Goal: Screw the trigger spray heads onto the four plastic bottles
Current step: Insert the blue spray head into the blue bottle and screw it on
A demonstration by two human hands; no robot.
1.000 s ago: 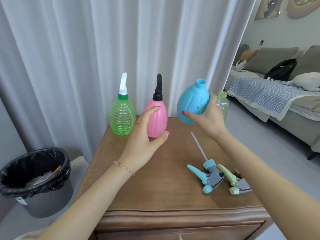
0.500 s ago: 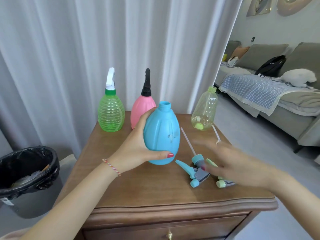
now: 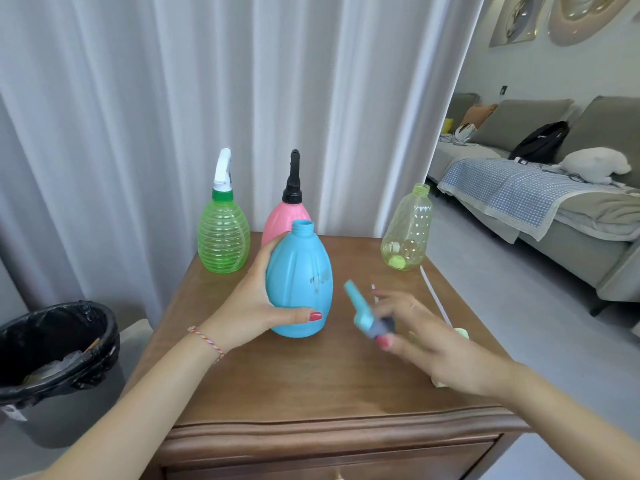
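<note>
The blue bottle, mid-frame on the table, is clasped upright by the left hand; the right hand has just lifted the blue spray head, pinched in its fingers, so fitting comes next.

Bare forearms, red-painted nails on both hands, braided multicoloured bracelet on left wrist

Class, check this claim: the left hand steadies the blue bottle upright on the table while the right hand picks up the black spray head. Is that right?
Not quite. In the head view, the spray head in the right hand is blue and grey, not black. The rest stands: the left hand steadies the blue bottle upright on the table.
</note>
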